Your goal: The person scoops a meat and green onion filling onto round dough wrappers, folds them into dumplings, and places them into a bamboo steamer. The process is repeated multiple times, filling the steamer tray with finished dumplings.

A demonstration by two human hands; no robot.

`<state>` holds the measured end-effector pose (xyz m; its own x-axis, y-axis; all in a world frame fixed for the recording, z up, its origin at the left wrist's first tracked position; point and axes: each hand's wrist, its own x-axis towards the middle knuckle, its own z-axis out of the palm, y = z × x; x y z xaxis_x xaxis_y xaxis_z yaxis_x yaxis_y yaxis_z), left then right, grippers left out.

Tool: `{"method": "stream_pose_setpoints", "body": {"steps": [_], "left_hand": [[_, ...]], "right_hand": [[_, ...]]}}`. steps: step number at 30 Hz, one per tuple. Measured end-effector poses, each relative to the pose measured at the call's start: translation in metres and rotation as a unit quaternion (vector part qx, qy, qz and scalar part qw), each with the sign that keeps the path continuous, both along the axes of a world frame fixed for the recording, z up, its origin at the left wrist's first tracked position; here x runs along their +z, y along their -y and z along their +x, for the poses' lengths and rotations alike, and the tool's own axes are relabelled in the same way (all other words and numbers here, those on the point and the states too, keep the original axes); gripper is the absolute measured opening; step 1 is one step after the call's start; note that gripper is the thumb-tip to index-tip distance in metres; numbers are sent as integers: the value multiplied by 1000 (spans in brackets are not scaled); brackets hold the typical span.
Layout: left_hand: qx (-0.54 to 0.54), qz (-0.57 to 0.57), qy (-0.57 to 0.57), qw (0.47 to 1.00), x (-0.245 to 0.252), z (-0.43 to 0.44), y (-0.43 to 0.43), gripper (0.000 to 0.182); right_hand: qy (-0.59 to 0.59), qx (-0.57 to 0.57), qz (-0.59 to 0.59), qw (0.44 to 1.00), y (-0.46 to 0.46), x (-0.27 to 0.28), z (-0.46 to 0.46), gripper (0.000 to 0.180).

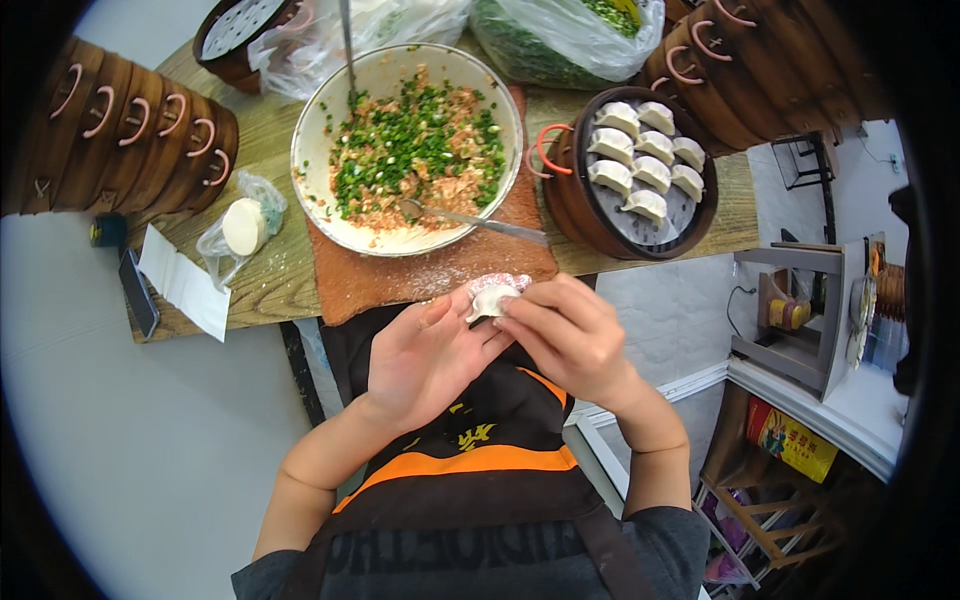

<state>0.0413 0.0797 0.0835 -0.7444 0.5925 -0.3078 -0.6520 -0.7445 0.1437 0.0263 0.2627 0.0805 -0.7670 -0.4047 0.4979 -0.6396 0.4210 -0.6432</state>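
Note:
A white folded dumpling (490,301) lies across the fingers of my left hand (427,352), whose palm faces up. My right hand (574,330) pinches the dumpling's right end between thumb and fingers. Beyond them stands a wide white bowl (306,169) of minced filling (375,199) topped with chopped green onion (420,142). A metal spoon (480,222) rests in the filling, its handle over the near rim. To the right, several finished dumplings (611,144) sit on the lined floor of a round steamer basket (574,214). Left of the bowl, round dough wrappers (244,227) are stacked on a plastic bag.
Stacks of bamboo steamers rise at left (112,142) and right (757,75). Plastic bags of chopped greens (555,52) stand behind the bowl. A flour-dusted brown cloth (420,277) hangs over the table's near edge. At the left corner lie a phone (139,292) and folded paper (184,277).

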Motion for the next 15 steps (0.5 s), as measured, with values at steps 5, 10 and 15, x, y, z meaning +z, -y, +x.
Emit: {"method": "stream_pose_setpoints", "body": {"steps": [5, 10, 15], "left_hand": [[-42, -7, 4, 999, -5, -4, -17, 49], [-114, -94, -54, 987, -4, -9, -19, 47], [-85, -130, -61, 986, -3, -8, -7, 42]], "right_hand": [[19, -49, -11, 999, -17, 4, 6, 22], [56, -251, 15, 966, -94, 38, -8, 9], [28, -286, 5, 958, -133, 19, -48, 9]]}}
